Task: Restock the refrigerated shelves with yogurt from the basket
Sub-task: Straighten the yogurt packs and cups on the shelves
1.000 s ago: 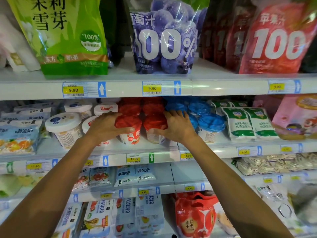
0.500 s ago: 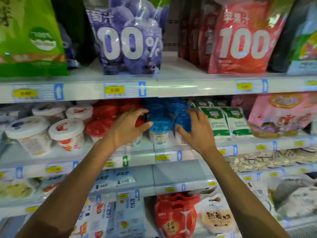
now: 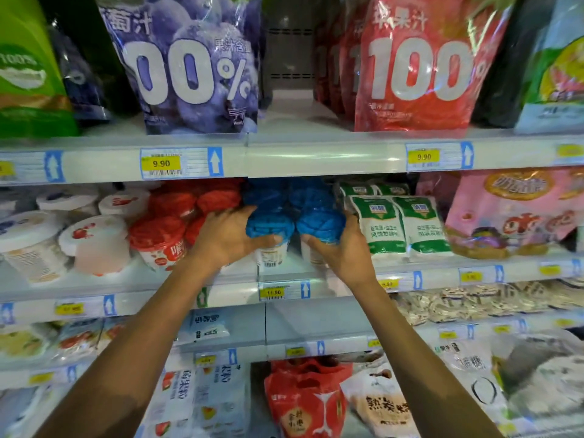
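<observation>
Two blue-topped yogurt cups stand side by side at the front of the middle shelf (image 3: 234,279). My left hand (image 3: 226,237) wraps the left blue-topped cup (image 3: 268,221) from its left side. My right hand (image 3: 339,249) wraps the right blue-topped cup (image 3: 317,221) from its right side. More blue-topped cups stand in rows behind them. Red-topped yogurt cups (image 3: 158,230) stand just left of my left hand, and white-lidded tubs (image 3: 94,238) further left. The basket is out of view.
Green-and-white yogurt pouches (image 3: 401,226) stand close to my right hand, with a pink bag (image 3: 512,213) beyond. Large juice pouches (image 3: 196,67) fill the shelf above. Lower shelves hold flat packets and a red bag (image 3: 303,399).
Both hands moved from the red-topped cups rightward to the blue-topped cups and closed around the front pair. My view shifted right and closer to the shelf.
</observation>
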